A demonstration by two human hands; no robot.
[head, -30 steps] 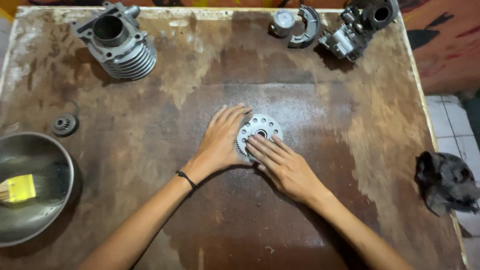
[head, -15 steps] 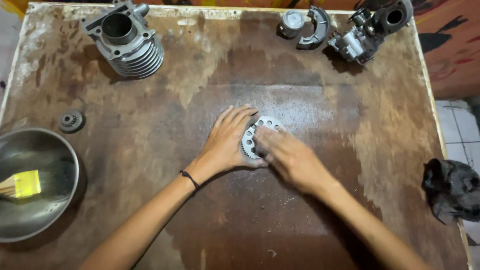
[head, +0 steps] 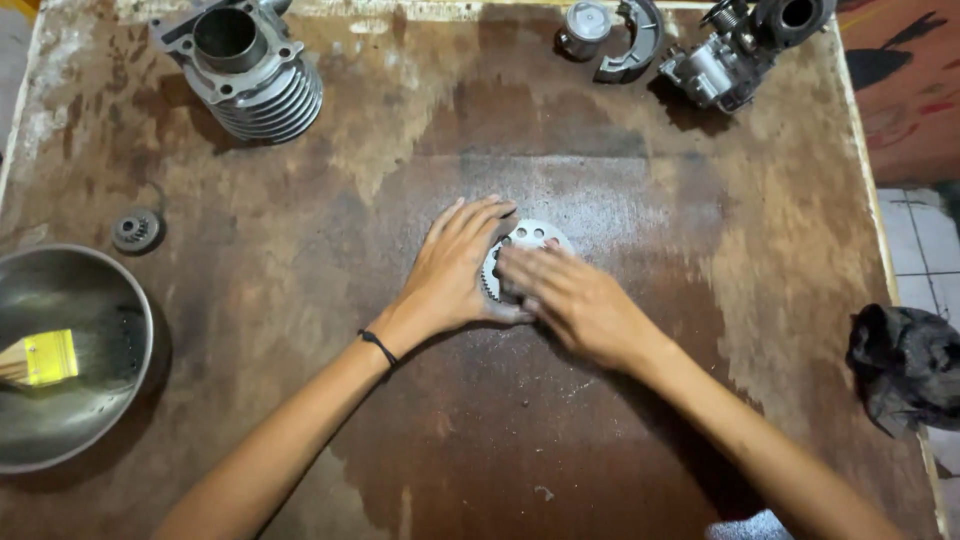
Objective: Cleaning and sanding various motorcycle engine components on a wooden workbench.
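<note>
**Two hands on a toothed metal disc at the centre of a stained wooden table**

A round, flat, silver metal disc with drilled holes and a toothed edge [head: 530, 243] lies near the middle of the frame on a worn, brown wooden table [head: 620, 150]. The left hand [head: 455, 268], a thin black band at its wrist, lies open and flat, fingers spread, its fingertips against the disc's left edge. The right hand [head: 570, 300] rests palm-down over the lower right part of the disc, fingers loosely extended on top of it; it is blurred, so how firmly it presses cannot be told.

In the upper left of the frame stands a grey finned metal engine cylinder [head: 245, 70]. Below it, at the left, sits a small dark gear [head: 137, 230], and at the left edge a round steel bowl [head: 110, 330] holding a yellow-handled brush [head: 40, 358]. Along the top right lie a curved grey brake shoe [head: 630, 40] and a grey cast carburettor-like part [head: 740, 50]. A crumpled black rag [head: 905, 365] lies at the right edge.
</note>
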